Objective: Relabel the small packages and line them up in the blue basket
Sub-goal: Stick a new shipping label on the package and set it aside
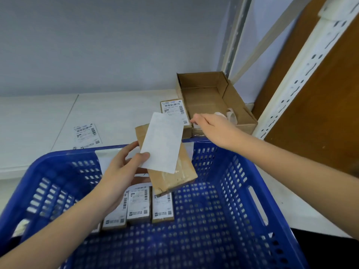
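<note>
Over the basket (242,171), my left hand (120,171) grips package (174,175) and blank label (163,142), long axis near-far; right hand (211,127) reaches far-right, grip unclear.

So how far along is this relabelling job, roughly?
A few labelled packages already stand lined up in the blue basket. In hand: the left hand holds a brown package with a blank white sheet over it. The right hand reaches for another labelled package on the table; loose printed labels are left there too.
</note>
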Tool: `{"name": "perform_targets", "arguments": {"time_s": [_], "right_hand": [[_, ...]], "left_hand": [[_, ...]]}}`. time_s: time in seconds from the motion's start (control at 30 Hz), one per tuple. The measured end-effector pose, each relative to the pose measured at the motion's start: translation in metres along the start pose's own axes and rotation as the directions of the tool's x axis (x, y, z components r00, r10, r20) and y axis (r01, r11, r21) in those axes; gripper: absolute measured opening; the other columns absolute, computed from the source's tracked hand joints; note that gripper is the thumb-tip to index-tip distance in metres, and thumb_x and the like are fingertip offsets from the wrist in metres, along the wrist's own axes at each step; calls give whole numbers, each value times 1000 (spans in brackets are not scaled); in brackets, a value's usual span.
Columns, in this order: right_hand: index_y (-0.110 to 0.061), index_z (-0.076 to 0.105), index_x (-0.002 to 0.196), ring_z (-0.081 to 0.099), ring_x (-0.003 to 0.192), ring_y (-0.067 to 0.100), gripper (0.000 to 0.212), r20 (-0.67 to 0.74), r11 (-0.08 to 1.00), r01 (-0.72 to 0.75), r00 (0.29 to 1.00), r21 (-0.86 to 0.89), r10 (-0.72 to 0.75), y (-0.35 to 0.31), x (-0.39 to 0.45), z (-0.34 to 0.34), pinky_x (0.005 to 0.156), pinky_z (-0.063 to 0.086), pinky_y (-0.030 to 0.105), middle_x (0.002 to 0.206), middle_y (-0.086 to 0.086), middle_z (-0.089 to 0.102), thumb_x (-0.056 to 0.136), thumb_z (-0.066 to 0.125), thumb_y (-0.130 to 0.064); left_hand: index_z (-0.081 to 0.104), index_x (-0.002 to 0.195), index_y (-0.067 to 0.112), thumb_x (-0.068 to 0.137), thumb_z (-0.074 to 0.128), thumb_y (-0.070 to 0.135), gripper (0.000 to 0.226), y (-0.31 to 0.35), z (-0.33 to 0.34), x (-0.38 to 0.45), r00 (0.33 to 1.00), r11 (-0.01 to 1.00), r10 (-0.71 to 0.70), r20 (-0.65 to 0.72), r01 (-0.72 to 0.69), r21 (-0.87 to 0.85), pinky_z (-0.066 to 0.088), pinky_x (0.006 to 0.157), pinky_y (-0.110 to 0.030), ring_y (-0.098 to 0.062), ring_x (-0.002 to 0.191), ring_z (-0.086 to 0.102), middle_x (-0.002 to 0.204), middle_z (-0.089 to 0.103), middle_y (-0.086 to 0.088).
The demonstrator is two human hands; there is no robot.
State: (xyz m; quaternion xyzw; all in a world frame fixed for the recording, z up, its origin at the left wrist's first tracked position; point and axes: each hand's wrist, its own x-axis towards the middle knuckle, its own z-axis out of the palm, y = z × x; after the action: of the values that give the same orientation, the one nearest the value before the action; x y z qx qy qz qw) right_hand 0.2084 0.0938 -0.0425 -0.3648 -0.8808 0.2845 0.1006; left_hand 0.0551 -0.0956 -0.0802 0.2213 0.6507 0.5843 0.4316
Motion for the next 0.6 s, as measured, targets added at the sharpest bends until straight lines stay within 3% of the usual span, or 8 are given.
{"name": "perform_targets", "arguments": {"time_s": [0.1, 0.2, 0.27, 0.43, 0.6], "right_hand": [[-9, 59, 123, 53, 121, 24, 47, 43, 976, -55, 998, 210, 47, -20, -29, 14, 101, 38, 31, 130, 12, 58, 103, 28, -38], [-3, 60, 113, 54, 114, 35, 41, 90, 931, -150, 988, 332, 127, -38, -51, 23, 99, 43, 47, 122, 22, 58, 101, 35, -33], [-7, 61, 108, 54, 113, 35, 31, 138, 899, -211, 976, 385, 170, -50, -65, 30, 99, 43, 50, 120, 21, 59, 100, 40, -29], [-29, 54, 112, 54, 110, 8, 17, 199, 827, -238, 968, 510, 156, -75, -96, 52, 101, 45, 37, 115, -10, 57, 97, 45, -34], [-30, 45, 116, 56, 99, -1, 21, 181, 695, -264, 964, 669, 192, -84, -117, 73, 83, 48, 22, 111, -14, 55, 95, 50, -30]], "left_hand": [[48, 137, 26, 93, 59, 20, 46, 0, -11, -12, 1000, 1000, -12, -1, 12, -6, 56, 69, -33, -20, 84, 71, 102, 72, -2], [49, 136, 25, 93, 59, 19, 45, 4, -23, -24, 1000, 1000, -13, -15, 13, -2, 58, 61, -29, -19, 78, 71, 100, 72, -3], [48, 137, 24, 93, 59, 19, 46, 4, -30, -31, 999, 999, -31, -19, 32, 3, 57, 59, -28, -18, 76, 71, 101, 71, -4], [47, 137, 25, 93, 59, 21, 46, 4, -44, -52, 998, 998, -63, -13, 63, 26, 55, 58, -26, -13, 72, 71, 102, 71, -4], [47, 137, 26, 94, 59, 21, 46, -2, -49, -67, 998, 996, -67, -2, 67, 62, 55, 59, -23, -11, 71, 70, 103, 70, -3]]}}
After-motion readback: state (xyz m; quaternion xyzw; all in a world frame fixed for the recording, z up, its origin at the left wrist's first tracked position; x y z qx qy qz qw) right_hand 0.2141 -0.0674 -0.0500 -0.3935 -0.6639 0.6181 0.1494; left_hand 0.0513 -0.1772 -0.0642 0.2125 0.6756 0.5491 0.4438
